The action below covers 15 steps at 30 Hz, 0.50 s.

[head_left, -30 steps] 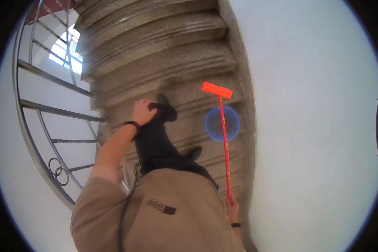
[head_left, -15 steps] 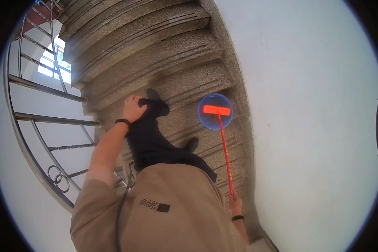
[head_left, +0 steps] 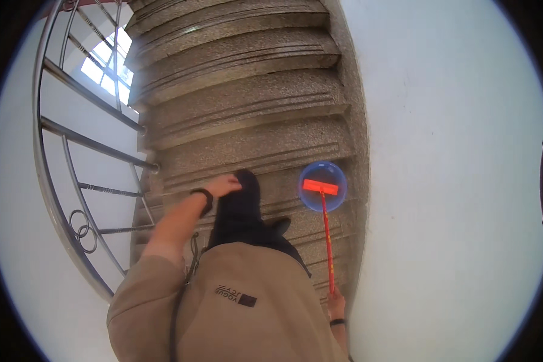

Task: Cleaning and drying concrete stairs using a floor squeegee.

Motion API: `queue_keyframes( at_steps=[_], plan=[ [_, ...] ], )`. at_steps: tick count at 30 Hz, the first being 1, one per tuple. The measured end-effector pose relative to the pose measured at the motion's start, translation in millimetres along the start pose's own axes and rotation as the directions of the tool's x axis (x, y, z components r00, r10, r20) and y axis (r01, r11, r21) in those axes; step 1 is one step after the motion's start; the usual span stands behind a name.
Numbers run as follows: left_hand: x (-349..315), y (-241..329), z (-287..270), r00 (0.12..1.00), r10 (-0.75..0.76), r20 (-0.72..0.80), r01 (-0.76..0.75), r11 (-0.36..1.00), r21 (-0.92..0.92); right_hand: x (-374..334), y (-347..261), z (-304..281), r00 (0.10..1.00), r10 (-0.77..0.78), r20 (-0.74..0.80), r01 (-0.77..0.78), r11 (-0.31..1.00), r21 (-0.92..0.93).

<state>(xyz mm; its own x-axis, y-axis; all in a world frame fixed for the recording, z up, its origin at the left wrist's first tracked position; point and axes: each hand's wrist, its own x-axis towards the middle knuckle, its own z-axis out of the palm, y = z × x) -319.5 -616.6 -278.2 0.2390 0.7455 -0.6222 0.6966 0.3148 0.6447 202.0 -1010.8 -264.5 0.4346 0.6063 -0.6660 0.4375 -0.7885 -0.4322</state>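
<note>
My right hand (head_left: 336, 304) grips the red pole of a long-handled T-shaped tool (head_left: 329, 247), which may be a squeegee or a sponge mop. Its flat orange head (head_left: 321, 186) lies over the mouth of a round blue bucket (head_left: 344, 192), on the right side of the stairs by the wall. Whether the bucket rests on a step cannot be told. My left hand (head_left: 226, 184) is at the knee of my dark trousers (head_left: 238, 220), fingers stretched out and holding nothing. A dark band circles each wrist.
Speckled stone steps (head_left: 253, 130) run up the picture. Along their left side stands a curved metal railing (head_left: 90, 145) with ring ornaments; a bright window (head_left: 111, 66) shows behind it. A white wall (head_left: 452, 181) borders the right. One dark shoe (head_left: 280, 226) shows near my leg.
Steps and railing have shifted right in view. My left hand has moved right with my knee, which now hides one shoe. The bucket and tool head sit lower and farther right.
</note>
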Motion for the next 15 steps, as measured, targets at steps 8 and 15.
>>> queue_keyframes(
  at_steps=[8,15],
  plan=[
    [-12.5,-65.6,87.9,0.861,-0.354,0.365,0.424,0.896,-0.131,-51.9,-2.7,16.9,0.997,-0.015,-0.072,0.031,0.975,0.22],
    [13.9,-37.5,89.0,0.979,0.113,0.172,-0.093,0.988,-0.12,-35.7,-137.0,10.4,0.951,-0.301,-0.071,0.308,0.94,0.148]
  ],
)
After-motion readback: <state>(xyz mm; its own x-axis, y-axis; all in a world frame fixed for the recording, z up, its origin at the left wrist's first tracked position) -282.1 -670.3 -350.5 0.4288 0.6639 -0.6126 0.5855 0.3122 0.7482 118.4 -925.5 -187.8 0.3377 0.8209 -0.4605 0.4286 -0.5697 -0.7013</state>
